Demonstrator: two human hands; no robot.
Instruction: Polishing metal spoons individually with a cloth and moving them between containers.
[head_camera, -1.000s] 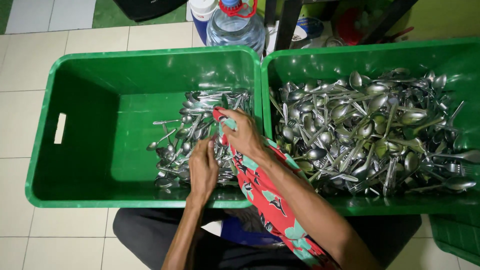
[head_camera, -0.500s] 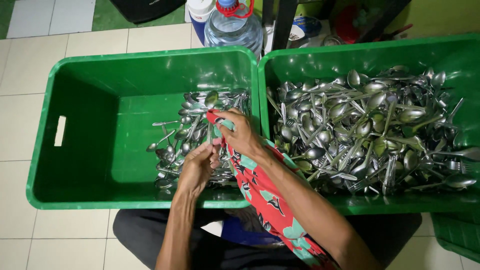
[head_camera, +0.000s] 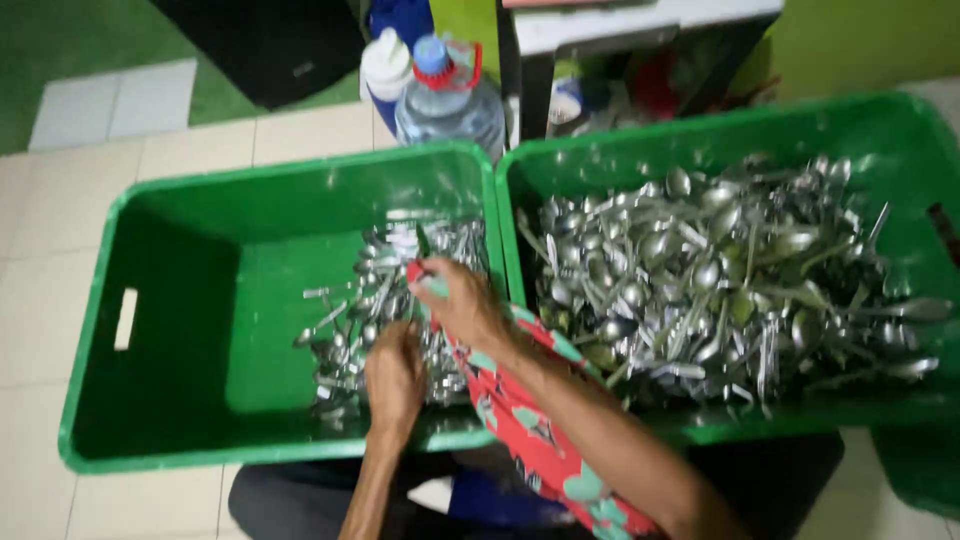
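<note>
Spoons (head_camera: 400, 300) lie piled in the left green bin (head_camera: 180, 300) — both hands are on them. Left hand (head_camera: 395, 380) has slid lower and curls over some; right hand (head_camera: 462, 305) pinches a red cloth (head_camera: 520, 420) — wiping goes on.

A heap of metal cutlery (head_camera: 400, 300), mostly spoons and forks of dull silver colour, lies tangled in the right part of the left green crate (head_camera: 180, 300), pieces crossing at all angles. The fingers of the left hand (head_camera: 395, 375) rest on the near edge of the heap, pieces spreading out beyond and to the left of the fingertips. A red cloth with teal patches (head_camera: 520, 410) lies under the right hand (head_camera: 462, 305), draped from the fingers back over the crate rim, its front corner touching the cutlery.
</note>
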